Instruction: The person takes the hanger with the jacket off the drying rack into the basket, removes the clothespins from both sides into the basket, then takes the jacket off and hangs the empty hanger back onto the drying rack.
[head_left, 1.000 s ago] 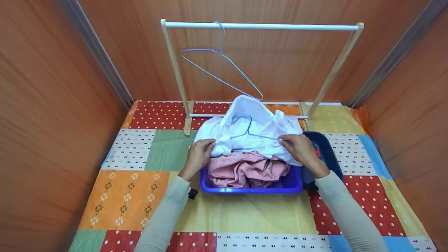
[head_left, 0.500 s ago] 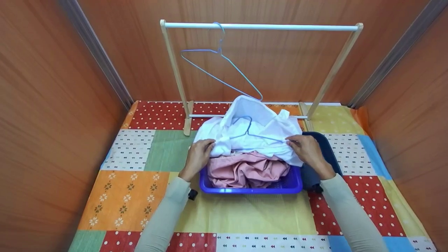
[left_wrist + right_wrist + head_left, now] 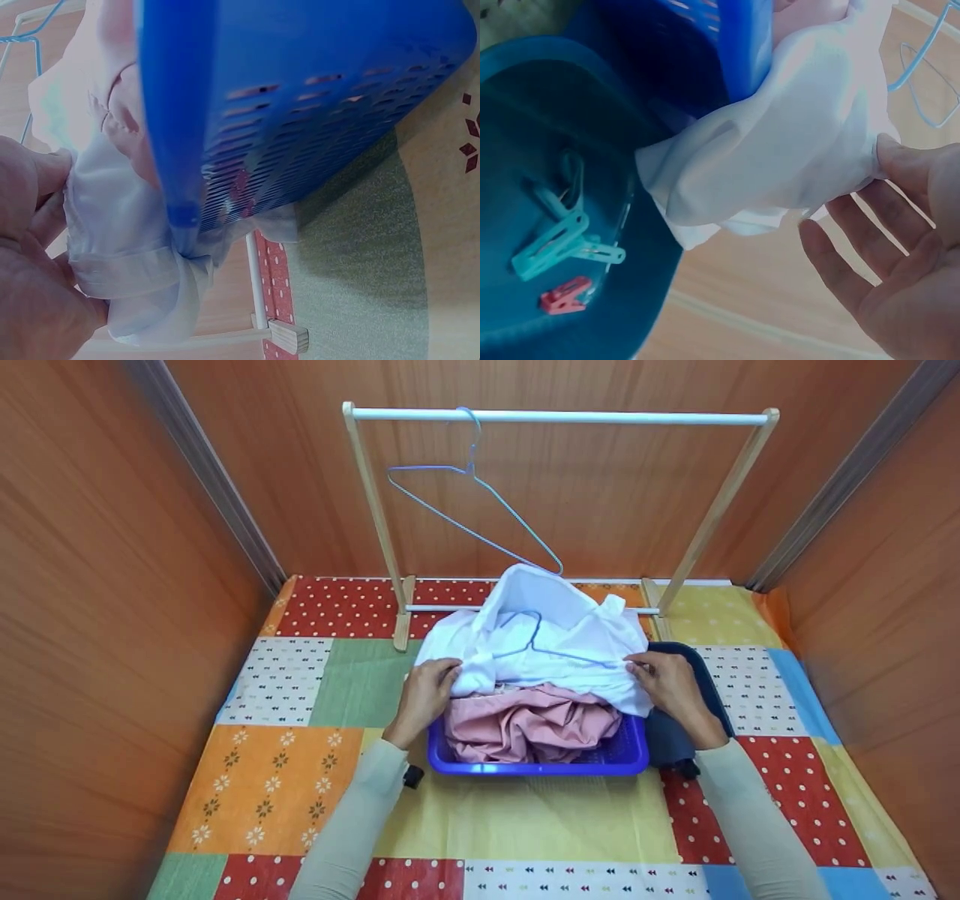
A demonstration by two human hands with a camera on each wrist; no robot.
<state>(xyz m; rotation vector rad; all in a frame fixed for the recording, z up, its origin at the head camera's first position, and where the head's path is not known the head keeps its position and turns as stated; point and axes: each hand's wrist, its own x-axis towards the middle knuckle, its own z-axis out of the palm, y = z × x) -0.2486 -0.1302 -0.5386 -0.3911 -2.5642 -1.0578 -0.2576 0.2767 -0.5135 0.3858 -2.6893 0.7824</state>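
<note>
A white shirt [image 3: 450, 639] lies over the back of a purple-blue laundry basket [image 3: 540, 769], its upper part spread open. Inside the opening sits a blue wire hanger [image 3: 570, 655], hook uppermost; the ends of its arms are hidden by cloth and fingers. My left hand [image 3: 429, 690] pinches the shirt's edge at the left. At the right end of the hanger, my right hand [image 3: 670, 686] pinches the white cloth between thumb and fingers. Pink cloth [image 3: 525, 724] is bunched in the front of the basket.
Behind the basket stands a rack [image 3: 622, 417] with wooden legs, and a second wire hanger [image 3: 517, 516] hangs from its bar. To the right, a dark blue tub [image 3: 641, 315] holds teal clothespins [image 3: 547, 244] and a red clothespin [image 3: 566, 295]. Wooden panels enclose the patchwork cloth.
My right hand has moved a little to the right along the hanger's arm, drawing the shirt's right edge outward. The left hand has stayed in place.
</note>
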